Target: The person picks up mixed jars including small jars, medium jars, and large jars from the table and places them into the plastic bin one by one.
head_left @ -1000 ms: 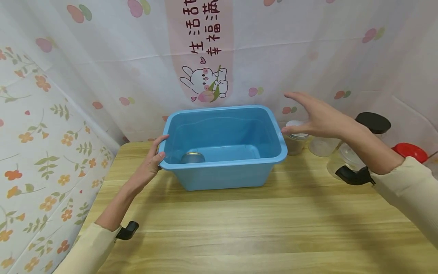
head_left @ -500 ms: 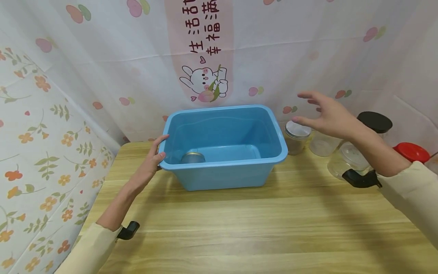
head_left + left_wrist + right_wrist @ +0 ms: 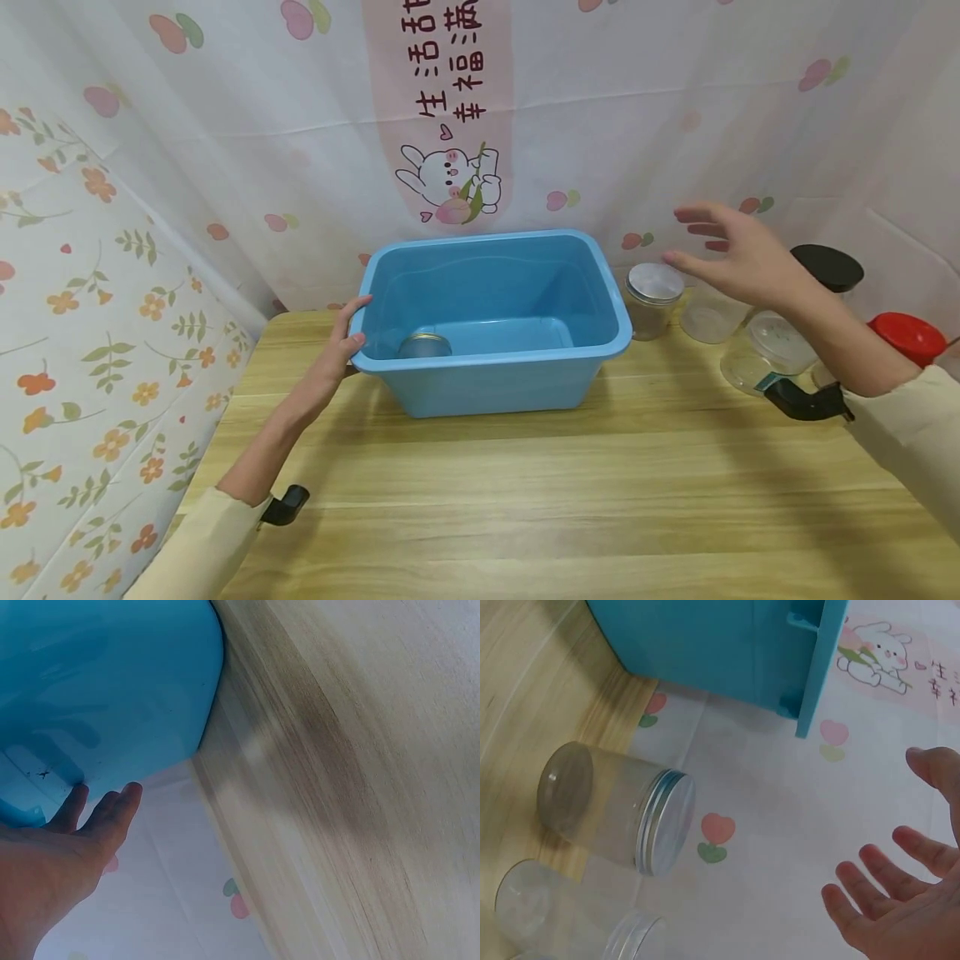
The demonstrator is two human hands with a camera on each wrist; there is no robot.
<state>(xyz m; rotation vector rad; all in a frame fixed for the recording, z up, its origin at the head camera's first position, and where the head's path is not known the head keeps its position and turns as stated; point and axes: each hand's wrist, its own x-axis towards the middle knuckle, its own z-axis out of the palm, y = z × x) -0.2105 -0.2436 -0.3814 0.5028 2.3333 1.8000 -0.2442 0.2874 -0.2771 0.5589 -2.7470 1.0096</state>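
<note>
A blue plastic tub [image 3: 491, 387] stands on the wooden table against the curtain. My left hand [image 3: 337, 342] holds its left rim, thumb and index finger at the edge; in the left wrist view the other fingers [image 3: 112, 817] lie along the outer wall. Inside the tub, at the front left, is a jar with a metal-edged lid [image 3: 424, 345]. My right hand [image 3: 750, 254] hovers with parted fingers and nothing in it, above and behind a clear jar with a silver lid [image 3: 654, 287]. That jar [image 3: 615, 806] stands just right of the tub.
Further right are a clear jar [image 3: 708, 317], a wide clear jar [image 3: 768, 354], a black-lidded jar [image 3: 828, 267] and a red lid [image 3: 907, 336], partly behind my right forearm. A printed curtain [image 3: 600, 125] hangs behind, and a floral cloth [image 3: 112, 350] borders the left side.
My right hand has moved right, away from the tub's right rim, and the silver-lidded jar beneath it shows more fully. My left hand has stayed on the tub's rim.
</note>
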